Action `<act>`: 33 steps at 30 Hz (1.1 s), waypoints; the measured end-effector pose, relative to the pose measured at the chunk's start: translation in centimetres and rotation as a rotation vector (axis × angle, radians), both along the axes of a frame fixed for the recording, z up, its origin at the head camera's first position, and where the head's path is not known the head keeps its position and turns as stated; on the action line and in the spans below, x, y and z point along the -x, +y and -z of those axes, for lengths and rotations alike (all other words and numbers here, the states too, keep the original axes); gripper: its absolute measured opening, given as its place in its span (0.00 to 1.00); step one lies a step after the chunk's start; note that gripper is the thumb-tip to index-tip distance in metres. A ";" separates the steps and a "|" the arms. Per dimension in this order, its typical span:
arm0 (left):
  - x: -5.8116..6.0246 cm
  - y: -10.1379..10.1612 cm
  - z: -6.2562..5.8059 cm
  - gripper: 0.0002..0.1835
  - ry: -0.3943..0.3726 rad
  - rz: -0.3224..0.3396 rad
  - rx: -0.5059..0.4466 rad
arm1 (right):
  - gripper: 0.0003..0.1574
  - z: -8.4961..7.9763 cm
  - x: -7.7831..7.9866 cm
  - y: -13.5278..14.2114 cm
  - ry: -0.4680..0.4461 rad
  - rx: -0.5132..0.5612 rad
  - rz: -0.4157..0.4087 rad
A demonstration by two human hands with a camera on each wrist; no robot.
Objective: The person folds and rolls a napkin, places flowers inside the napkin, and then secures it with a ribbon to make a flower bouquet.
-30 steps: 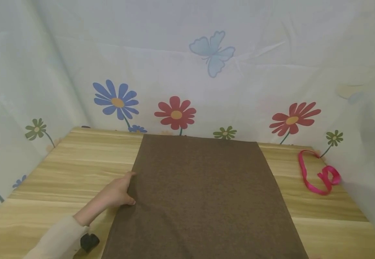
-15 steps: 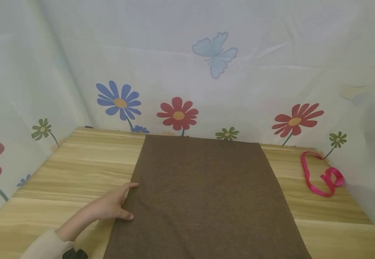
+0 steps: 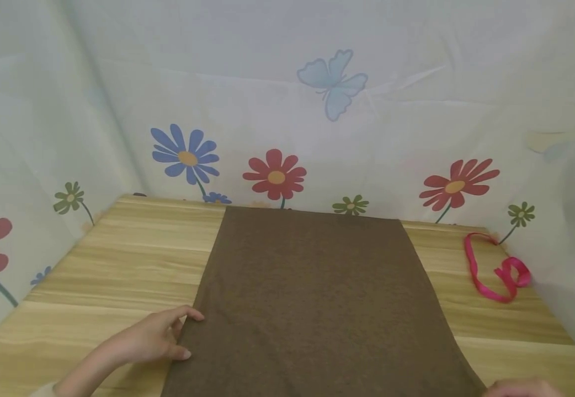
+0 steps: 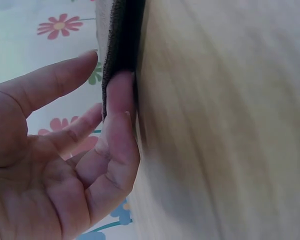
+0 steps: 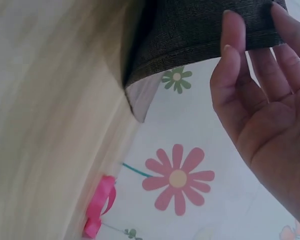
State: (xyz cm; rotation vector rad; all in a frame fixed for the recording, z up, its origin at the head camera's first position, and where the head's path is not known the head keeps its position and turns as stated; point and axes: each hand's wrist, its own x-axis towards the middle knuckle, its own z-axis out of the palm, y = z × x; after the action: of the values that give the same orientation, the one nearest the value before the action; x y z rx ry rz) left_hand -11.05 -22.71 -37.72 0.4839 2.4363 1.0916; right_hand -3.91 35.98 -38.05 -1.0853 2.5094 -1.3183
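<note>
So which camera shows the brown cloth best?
The head view: the brown cloth appears spread out, cut off at the bottom. The left wrist view shows just an edge strip; the right wrist, a lifted part.

The left forearm (image 3: 94,364) is extended; the left hand (image 3: 145,336) is held with thumb (image 4: 57,82) and index finger (image 4: 79,130) spread, the remaining fingers (image 4: 121,145) curled. Only part of the right hand (image 3: 523,388) is shown by the head camera; at its wrist, bent fingers are seen.

Brown cloth (image 3: 317,298) partly outside head view
</note>
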 end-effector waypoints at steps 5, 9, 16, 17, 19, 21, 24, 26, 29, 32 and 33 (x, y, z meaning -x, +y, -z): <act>0.1 -0.3 0.5 0.29 -0.014 0.044 -0.039 | 0.33 -1.6 2.8 0.4 -0.029 0.045 -0.192; 0.2 -0.4 0.7 0.27 -0.021 0.079 -0.073 | 0.28 -3.3 4.1 -1.0 -0.045 0.023 -0.144; 0.3 -0.5 0.8 0.26 -0.035 0.081 -0.074 | 0.18 -5.7 7.1 -5.0 -0.042 -0.016 -0.051; 0.3 -0.5 0.8 0.26 -0.037 0.081 -0.074 | 0.17 -5.9 7.6 -5.5 -0.064 -0.015 -0.055; 0.4 -0.4 0.9 0.26 -0.029 0.091 -0.073 | 0.16 -6.3 8.6 -6.5 -0.118 -0.004 -0.077; 0.5 -0.4 0.9 0.26 -0.031 0.103 -0.080 | 0.14 -6.7 9.5 -7.4 -0.165 -0.010 -0.087; 0.6 -0.4 0.8 0.26 -0.046 0.108 -0.092 | 0.12 -7.0 11.0 -8.7 -0.190 -0.045 -0.079; 0.7 -0.4 0.8 0.26 -0.059 0.110 -0.101 | 0.13 -7.3 11.8 -9.7 -0.210 -0.071 -0.056; 0.7 -0.5 0.6 0.26 -0.069 0.108 -0.099 | 0.15 -7.5 12.9 -11.2 -0.222 -0.094 -0.022; 0.7 -0.7 0.5 0.26 -0.069 0.119 -0.102 | 0.16 -7.5 14.2 -12.6 -0.205 -0.110 -0.006; 0.6 -0.7 0.5 0.26 -0.072 0.118 -0.099 | 0.15 -7.5 14.7 -13.1 -0.199 -0.116 -0.005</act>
State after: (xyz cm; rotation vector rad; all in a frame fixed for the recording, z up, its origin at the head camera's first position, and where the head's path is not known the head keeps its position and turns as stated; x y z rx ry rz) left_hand -11.68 -23.45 -38.25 0.6008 2.2699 1.1626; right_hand -18.56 22.93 -30.52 -0.8886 2.4019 -1.1979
